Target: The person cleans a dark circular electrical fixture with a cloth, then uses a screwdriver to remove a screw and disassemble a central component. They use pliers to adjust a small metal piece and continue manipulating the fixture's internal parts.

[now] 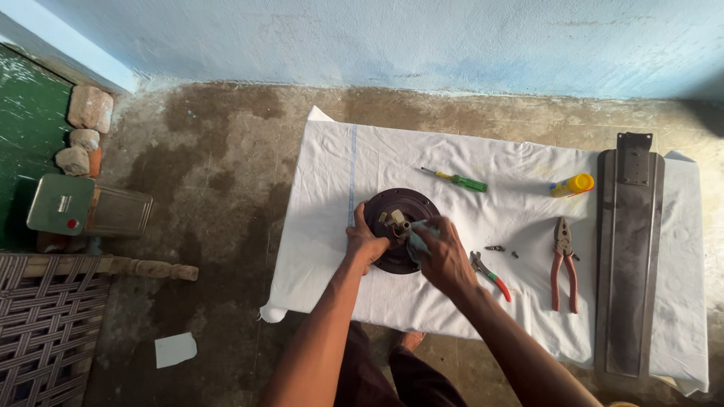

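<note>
On a white cloth [467,218] spread over stained concrete, centre frame, the left hand [365,243] grips a dark ceiling-fan motor [392,207] steady while the right hand [445,258] pinches a pale rag [419,232] against its hub.

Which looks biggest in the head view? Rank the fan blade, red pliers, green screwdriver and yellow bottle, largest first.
1. Fan blade, by far.
2. Red pliers.
3. Green screwdriver.
4. Yellow bottle.
All lie flat on the white cloth, so nearness hardly matters.
</note>
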